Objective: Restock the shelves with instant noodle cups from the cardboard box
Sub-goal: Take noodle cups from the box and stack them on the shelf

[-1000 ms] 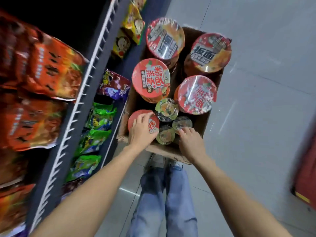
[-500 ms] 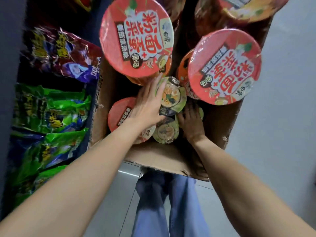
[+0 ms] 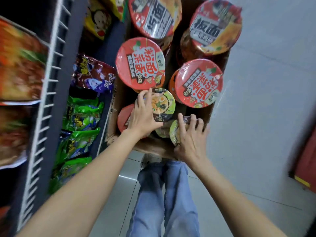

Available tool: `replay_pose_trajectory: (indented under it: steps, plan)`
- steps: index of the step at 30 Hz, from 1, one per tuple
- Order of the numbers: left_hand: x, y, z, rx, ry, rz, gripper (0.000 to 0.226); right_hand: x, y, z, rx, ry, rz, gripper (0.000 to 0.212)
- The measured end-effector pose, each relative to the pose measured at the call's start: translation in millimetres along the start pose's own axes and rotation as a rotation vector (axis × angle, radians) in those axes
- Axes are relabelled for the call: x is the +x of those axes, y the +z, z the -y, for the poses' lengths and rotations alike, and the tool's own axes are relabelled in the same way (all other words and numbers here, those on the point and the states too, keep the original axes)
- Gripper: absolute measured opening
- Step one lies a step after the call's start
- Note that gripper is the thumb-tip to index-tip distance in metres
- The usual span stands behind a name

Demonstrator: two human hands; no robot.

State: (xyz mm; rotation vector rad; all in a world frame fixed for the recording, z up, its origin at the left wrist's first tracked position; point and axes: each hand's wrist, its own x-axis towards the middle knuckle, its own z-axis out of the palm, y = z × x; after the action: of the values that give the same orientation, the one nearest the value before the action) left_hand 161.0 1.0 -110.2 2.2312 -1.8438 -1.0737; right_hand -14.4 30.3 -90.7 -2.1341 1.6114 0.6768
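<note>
An open cardboard box (image 3: 118,98) stands on the floor, packed with large red-lidded noodle bowls (image 3: 140,63) and small green-rimmed noodle cups. My left hand (image 3: 143,117) grips one small green cup (image 3: 164,104), its lid picture facing up, raised above the box's near part. A second small green cup (image 3: 174,132) is tilted on its side in the grip of my right hand (image 3: 191,141), over the box's near right corner. A third small cup (image 3: 163,130) lies between them inside the box.
A dark shelf unit with a white wire rail (image 3: 46,93) runs along the left, holding orange (image 3: 18,62), purple (image 3: 92,74) and green snack bags (image 3: 82,113). Grey tile floor (image 3: 265,117) lies to the right. My jeans legs (image 3: 164,194) are below the box. A red object (image 3: 306,166) sits far right.
Both hands have closed on small green cups and lifted them from the box's near end. The camera has pulled back and the shelf rail is in view again.
</note>
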Motion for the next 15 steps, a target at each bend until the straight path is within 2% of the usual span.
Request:
replay_pose_trajectory:
  steps: [3,5,8,12,15]
  plan:
    - [-38.5,-36.9,-21.7,-0.079,-0.075,-0.021,0.113,-52.2,-69.3,-10.1,0.251,0.089,-0.097,0.114]
    - [-69.4,-61.8,-35.5,-0.102,-0.092,-0.026,0.111,-87.5,-112.1,-16.6,0.489,0.164,-0.163,0.11]
    - [-117.4,-101.2,-55.7,-0.096,-0.078,-0.03,0.111,-136.5,-174.1,-21.8,0.767,0.212,-0.354,0.101]
    - [-186.9,-158.4,-88.5,-0.067,-0.036,-0.057,0.112,-196.2,-254.3,-5.1,0.818,0.033,-0.426,0.095]
    - [-236.4,-201.8,-114.8,-0.128,-0.004,-0.105,0.112,-242.7,-303.8,13.3,0.68,-0.177,-0.496,0.088]
